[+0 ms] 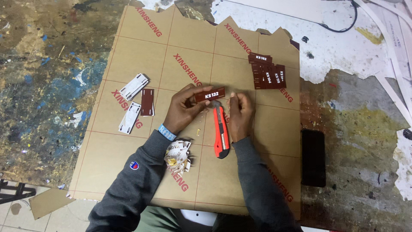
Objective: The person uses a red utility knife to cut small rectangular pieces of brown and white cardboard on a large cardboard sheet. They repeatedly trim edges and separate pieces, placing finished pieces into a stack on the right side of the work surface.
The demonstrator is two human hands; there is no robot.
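My left hand (183, 109) holds a small dark red rectangular tag (210, 94) with white lettering, gripped at its left end above a large tan sheet (128, 141). My right hand (240, 114) is beside it, fingers curled near the tag's right end; whether it touches the tag I cannot tell. A red utility knife (221, 134) lies on the sheet between my wrists, its blade end pointing up towards the tag.
A stack of similar dark red tags (267, 71) lies at the sheet's upper right. Several white-backed pieces (134, 87) and one dark red piece (147, 102) lie left. Crumpled peeled paper (178, 157) sits by my left sleeve. A black phone (313, 157) rests on the paint-stained table.
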